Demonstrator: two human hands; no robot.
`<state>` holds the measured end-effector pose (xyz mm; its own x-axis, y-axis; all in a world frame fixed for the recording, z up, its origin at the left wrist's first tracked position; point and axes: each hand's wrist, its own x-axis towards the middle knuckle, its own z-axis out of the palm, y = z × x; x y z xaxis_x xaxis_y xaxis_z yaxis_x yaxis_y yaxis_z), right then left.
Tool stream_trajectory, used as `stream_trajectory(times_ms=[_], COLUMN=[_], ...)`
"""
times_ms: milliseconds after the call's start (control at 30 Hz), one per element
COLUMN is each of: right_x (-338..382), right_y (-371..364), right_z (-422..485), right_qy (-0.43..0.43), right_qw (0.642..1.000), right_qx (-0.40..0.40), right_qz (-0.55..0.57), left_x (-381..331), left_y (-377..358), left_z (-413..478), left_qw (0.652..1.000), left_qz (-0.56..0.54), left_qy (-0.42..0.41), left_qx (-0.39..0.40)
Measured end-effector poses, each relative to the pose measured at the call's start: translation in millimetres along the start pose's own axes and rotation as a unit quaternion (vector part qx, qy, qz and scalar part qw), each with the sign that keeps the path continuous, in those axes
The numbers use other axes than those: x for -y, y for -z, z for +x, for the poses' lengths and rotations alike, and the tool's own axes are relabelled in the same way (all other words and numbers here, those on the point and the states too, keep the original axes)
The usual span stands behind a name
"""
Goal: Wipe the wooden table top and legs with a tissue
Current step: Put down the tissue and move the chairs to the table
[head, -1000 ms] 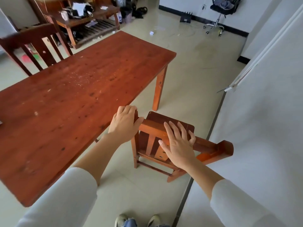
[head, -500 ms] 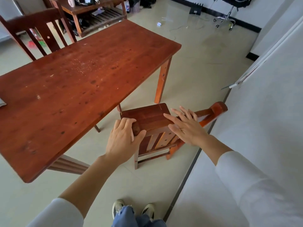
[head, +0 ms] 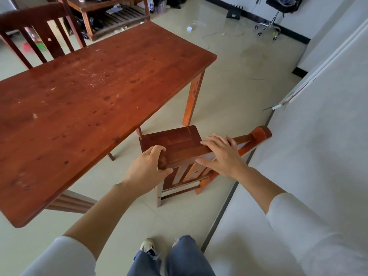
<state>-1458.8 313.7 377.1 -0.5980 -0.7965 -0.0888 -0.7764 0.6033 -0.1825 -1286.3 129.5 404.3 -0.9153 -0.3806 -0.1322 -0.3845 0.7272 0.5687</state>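
The red-brown wooden table top (head: 95, 108) fills the left half of the view, with pale crumbs and dark spots on it. One far leg (head: 192, 100) and a near leg (head: 69, 202) show below it. A small wooden chair (head: 175, 142) stands on the floor by the table's right edge. My left hand (head: 145, 170) grips the chair's near left corner, fingers curled over it. On the chair's near right edge lies my right hand (head: 223, 158), fingers straight and spread on top, thumb along the front edge. No tissue is in view.
A second wooden chair (head: 39, 30) stands behind the table at the far left. A low cluttered shelf table (head: 111, 14) is at the back, an office chair (head: 278, 8) at the far right. A white wall (head: 318, 136) runs close on my right. My shoes (head: 147, 248) are below.
The small chair has swung round, its backrest end going from lower right to upper right. My right hand moved from the back rail onto the dark top panel. My left hand kept its grip.
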Motion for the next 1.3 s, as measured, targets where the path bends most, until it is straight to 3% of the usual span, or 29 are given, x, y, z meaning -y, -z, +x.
stream_trajectory(times_ms=[467,767,900,1300], right_x=[-30.4,-49.1,-57.9,-32.0], right_y=[-24.4,-7.7,-1.0,9.1], right_z=[22.0,100.7,131.1,184.2], right_qy=[0.141,0.257,0.254,0.116], right_qw=[0.981,0.959,0.962,0.983], right_qx=[-0.127,-0.088,-0.066,-0.057], right_qz=[-0.03,-0.082,-0.081,-0.133], left_x=[-18.3,-29.3,-33.6,-16.2], left_y=[-27.7,-26.4,-25.7,3.7], left_z=[-13.7,4.9,27.9,83.6], left_qw=[0.986,0.98,0.979,0.98], left_qz=[-0.083,-0.096,-0.094,-0.057], left_qy=[0.094,0.122,0.121,0.139], left_qx=[-0.113,-0.122,-0.133,-0.128])
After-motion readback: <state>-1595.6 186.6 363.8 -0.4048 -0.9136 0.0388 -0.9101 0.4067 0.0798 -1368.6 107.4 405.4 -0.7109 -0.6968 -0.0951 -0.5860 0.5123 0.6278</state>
